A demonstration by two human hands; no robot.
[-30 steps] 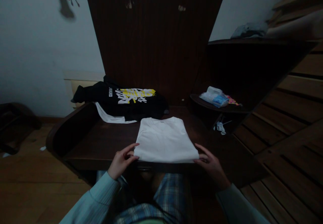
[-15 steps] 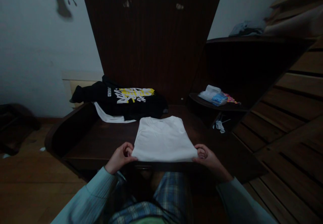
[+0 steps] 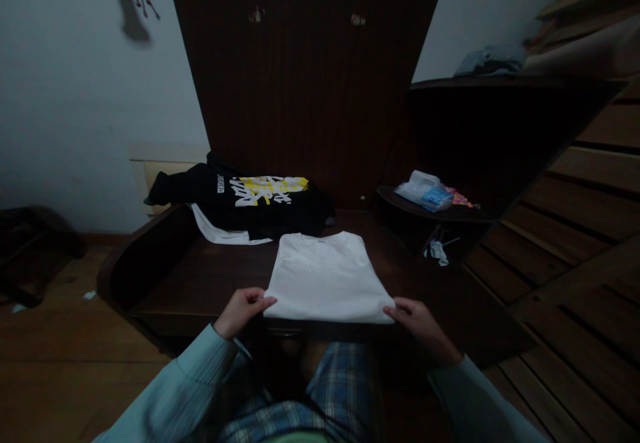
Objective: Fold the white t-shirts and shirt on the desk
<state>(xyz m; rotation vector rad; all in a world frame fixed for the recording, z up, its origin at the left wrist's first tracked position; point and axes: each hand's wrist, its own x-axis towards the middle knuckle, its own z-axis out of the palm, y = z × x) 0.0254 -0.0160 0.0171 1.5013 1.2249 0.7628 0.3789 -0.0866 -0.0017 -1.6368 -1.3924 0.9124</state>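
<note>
A white T-shirt [image 3: 325, 276], folded into a neat near-rectangle with its neckline at the far side, lies at the front edge of the dark wooden desk [image 3: 200, 293]. My left hand [image 3: 244, 310] pinches its near left corner, thumb on top. At the near right corner, my right hand [image 3: 413, 320] grips the fabric between thumb and fingers. The undersides of both corners are hidden. Behind the T-shirt lies a black garment [image 3: 200, 190] with a yellow and white print, and a white sleeve-like strip [image 3: 220, 233] sticks out beneath it.
To the right, a corner shelf [image 3: 450, 215] holds a blue and white plastic packet [image 3: 425, 193]. A dark panel [image 3: 310, 96] rises behind the desk. Wooden slats [image 3: 565, 250] stand at far right, and the desk's raised side [image 3: 135, 250] bounds the left.
My fingers have shifted slightly at the T-shirt's near corners, the right ones straightening somewhat. The T-shirt stays in place; the whole view has moved a little.
</note>
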